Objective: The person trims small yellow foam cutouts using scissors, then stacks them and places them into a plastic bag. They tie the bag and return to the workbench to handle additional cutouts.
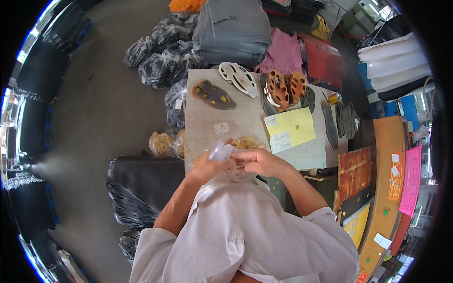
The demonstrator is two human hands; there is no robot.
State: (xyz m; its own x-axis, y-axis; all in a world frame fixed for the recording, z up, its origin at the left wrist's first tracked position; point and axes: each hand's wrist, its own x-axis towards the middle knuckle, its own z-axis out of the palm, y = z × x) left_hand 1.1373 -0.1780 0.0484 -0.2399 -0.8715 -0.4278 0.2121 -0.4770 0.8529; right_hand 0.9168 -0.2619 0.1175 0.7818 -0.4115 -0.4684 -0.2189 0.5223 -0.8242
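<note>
From here I see the clear plastic bag at the bench's near edge — its bunched neck clamped in my left hand, nearer; my right hand meets it from the right, fingers' grip unclear.

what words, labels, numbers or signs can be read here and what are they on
No text can be read reliably:
White paper labels on the yellow rectangular sheet: marks too small.
Small white paper slip on the pale flat tabletop: too faint.
Orange rectangular sign on the long brown board: too blurred.
Small red-orange sign low on that board: too blurred.
White label on the dark plastic-wrapped bundle: too small.
</note>
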